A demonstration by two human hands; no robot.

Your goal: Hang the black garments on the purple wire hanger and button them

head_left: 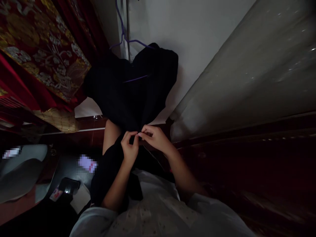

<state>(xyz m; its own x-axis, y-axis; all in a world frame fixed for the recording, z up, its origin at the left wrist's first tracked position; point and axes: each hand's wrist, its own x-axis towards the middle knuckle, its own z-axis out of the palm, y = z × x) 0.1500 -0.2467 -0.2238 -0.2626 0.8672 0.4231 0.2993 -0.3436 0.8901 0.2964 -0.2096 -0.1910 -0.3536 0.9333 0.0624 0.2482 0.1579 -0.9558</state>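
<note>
A black garment point(130, 89) hangs on a purple hanger point(123, 36) against a white wall. Its lower part drapes down toward me. My left hand point(130, 146) and my right hand point(154, 136) meet at the garment's lower middle, fingers pinched on a fold of the dark cloth. Both thumbs and forefingers press close together there. What exactly lies between the fingertips is too dark to make out beyond the fabric.
A red and gold patterned cloth point(37, 49) hangs at upper left. A grey surface point(247, 72) slopes at the right above dark wooden trim point(247, 138). At lower left lie a black phone point(69, 186), papers point(80, 199) and a grey object point(22, 171).
</note>
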